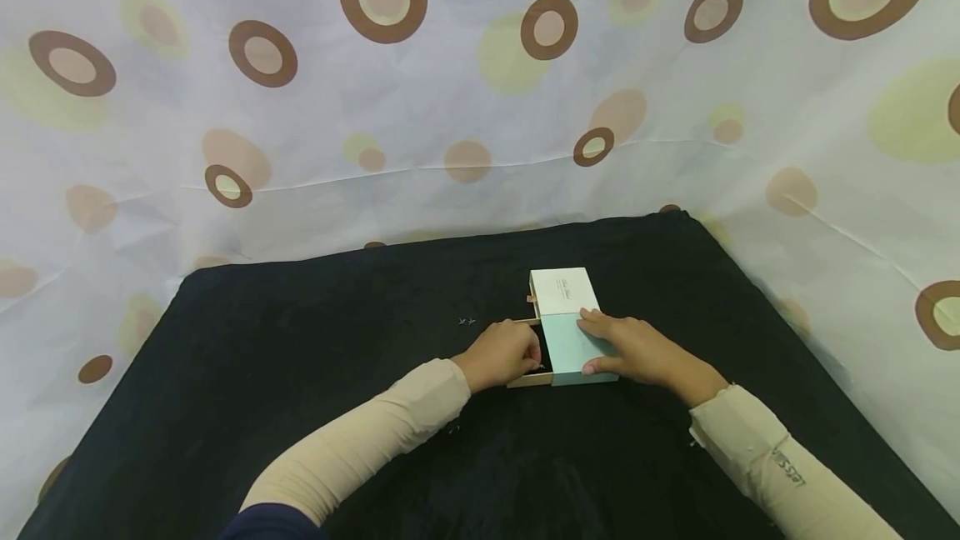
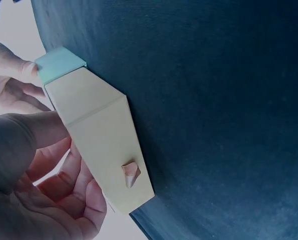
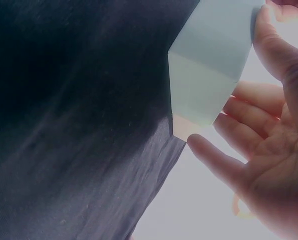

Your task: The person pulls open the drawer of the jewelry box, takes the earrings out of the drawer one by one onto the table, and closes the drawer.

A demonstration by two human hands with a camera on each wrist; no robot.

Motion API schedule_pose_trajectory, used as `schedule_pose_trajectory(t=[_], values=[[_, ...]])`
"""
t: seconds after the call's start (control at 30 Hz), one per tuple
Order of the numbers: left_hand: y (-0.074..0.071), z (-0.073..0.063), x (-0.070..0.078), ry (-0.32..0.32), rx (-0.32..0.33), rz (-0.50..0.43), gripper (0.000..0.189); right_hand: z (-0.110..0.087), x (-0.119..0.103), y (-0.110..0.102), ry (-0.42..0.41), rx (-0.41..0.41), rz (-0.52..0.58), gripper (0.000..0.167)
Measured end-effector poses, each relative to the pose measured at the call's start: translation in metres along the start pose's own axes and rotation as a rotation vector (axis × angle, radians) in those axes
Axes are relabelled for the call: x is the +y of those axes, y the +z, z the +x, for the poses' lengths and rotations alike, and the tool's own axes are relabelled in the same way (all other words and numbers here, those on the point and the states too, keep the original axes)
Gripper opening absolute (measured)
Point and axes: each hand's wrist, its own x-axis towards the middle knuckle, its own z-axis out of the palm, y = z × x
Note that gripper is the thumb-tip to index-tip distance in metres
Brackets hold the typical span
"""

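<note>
A flat drawer-style gift box (image 1: 574, 347) lies on the black cloth, with a pale mint sleeve and a white printed end panel. Its cream drawer (image 2: 101, 122) is slid partly out to the left, showing a dark inside. My left hand (image 1: 504, 352) reaches over the drawer with its fingers curled down into it. They seem to pinch a tiny silvery piece (image 1: 541, 367); the fingertips are mostly hidden. Over the mint sleeve, my right hand (image 1: 637, 348) rests with fingers spread, thumb near the front edge. A peach ribbon tab (image 2: 130, 174) sticks out of the drawer's front.
Two tiny silvery branch-like pieces (image 1: 467, 321) lie on the black cloth (image 1: 337, 307) left of the box. Another small shiny bit (image 1: 453, 429) shows beside the left sleeve. Behind the table hangs a white curtain (image 1: 450, 107) patterned with brown and yellow-green circles.
</note>
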Motion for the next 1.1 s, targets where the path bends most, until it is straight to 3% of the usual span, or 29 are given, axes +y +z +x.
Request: schedule_pose_trajectory(t=[0.37, 0.63, 1.1], values=[[-0.0017, 0.0012, -0.0012, 0.001, -0.008, 0.011, 0.012, 0.0024, -0.0001, -0.0025, -0.003, -0.01, 0.004, 0.076], [-0.0047, 0.0014, -0.001, -0.033, -0.036, -0.03, 0.011, 0.0029, -0.0019, -0.0051, -0.007, -0.009, 0.004, 0.076], [-0.007, 0.0027, -0.0025, -0.033, -0.066, -0.066, 0.01, 0.0022, -0.0027, -0.0091, 0.001, -0.027, 0.015, 0.075]])
